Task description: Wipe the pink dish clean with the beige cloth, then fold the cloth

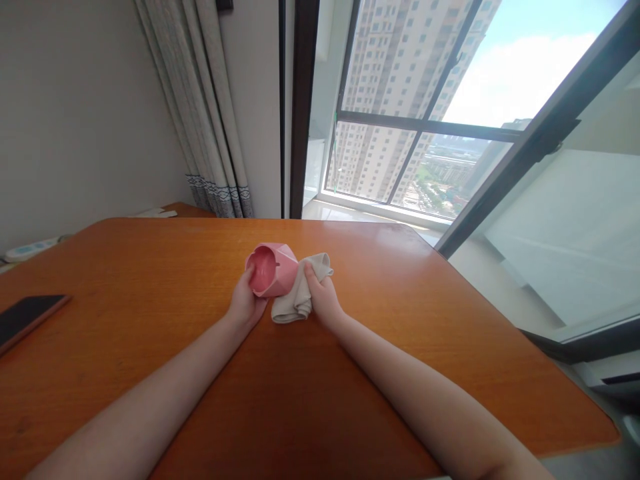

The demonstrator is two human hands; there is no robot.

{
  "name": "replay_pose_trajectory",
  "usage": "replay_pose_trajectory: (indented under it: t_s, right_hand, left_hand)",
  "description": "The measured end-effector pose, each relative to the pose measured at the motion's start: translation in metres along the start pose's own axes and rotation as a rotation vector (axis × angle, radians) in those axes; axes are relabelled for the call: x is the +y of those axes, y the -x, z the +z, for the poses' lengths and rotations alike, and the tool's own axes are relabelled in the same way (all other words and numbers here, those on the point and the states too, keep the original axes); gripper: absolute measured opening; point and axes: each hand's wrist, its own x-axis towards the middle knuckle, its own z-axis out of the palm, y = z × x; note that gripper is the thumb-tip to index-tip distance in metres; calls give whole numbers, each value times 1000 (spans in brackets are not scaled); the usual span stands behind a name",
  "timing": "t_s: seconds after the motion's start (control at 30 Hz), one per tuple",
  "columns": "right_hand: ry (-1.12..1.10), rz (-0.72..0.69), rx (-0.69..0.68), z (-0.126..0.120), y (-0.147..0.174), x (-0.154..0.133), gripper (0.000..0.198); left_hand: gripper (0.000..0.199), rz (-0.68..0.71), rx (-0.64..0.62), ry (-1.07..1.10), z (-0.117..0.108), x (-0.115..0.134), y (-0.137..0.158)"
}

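A pink faceted pot, perhaps an ashtray (285, 272), is tipped on its side above the table, its round opening turned to the left and toward me. My left hand (245, 298) grips its rim, the thumb at the opening and the other fingers underneath. In my right hand (323, 293) is a light grey cloth (295, 303), bunched and pressed against the pot's right side, which is its base end. Part of the cloth hangs down below the pot. The fingers of my right hand are mostly hidden behind the cloth.
The brown wooden table (240, 413) spreads around both hands. A flat dark object with a brown edge (30, 317) lies at the left. Beyond the table's far edge are a grey curtain (200, 120) and a large window (420, 123).
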Motion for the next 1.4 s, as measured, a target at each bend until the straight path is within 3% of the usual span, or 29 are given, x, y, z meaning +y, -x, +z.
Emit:
replay_pose_trajectory:
  t_s: [0.1, 0.27, 0.37, 0.43, 0.5, 0.6, 0.7, 0.87, 0.93, 1.03, 1.17, 1.27, 1.4]
  right_hand:
    - [40, 90, 1, -2, -8, 4, 40]
    - [492, 80, -203, -10, -14, 5, 26]
    - [599, 57, -120, -16, -15, 2, 57]
    - [580, -41, 45, -19, -16, 0, 68]
    - [493, -239, 130, -18, -13, -4, 61]
    - [381, -446, -54, -10, -2, -11, 55]
    - [348, -395, -147, -1, 8, -14, 58]
    - [74, -103, -12, -6, -3, -4, 45]
    - [-47, -2, 40, -13, -12, 1, 43]
    - [-58, 52, 122, -31, -24, 3, 44]
    - [50, -46, 269, -69, -42, 0, 44]
    - [165, -160, 394, -103, -56, 1, 44]
    - [234, -100, 535, -137, -70, 7, 42]
  left_hand:
    - [24, 17, 14, 31, 1, 4, 0]
    - [23, 112, 8, 11, 3, 3, 4]
    - [24, 122, -23, -17, 1, -2, 3]
    - [27, 133, -45, -35, -1, -5, 0]
    - [27, 170, -70, -71, -3, -7, -3]
    - [24, 212, -105, -154, -5, -8, -5]
    - [22, 218, -176, -283, -5, -9, -2]
    - [33, 194, -374, -381, -4, -10, 1]
    - [33, 208, -378, -446, -4, -11, 1]
    - [39, 240, -436, -710, -9, -10, 2]
    - [51, 341, -638, -1096, -14, -9, 7]
    - [40, 467, -775, -1355, -15, -6, 11]
    - [26, 565, -880, -1489, -14, -5, 13]
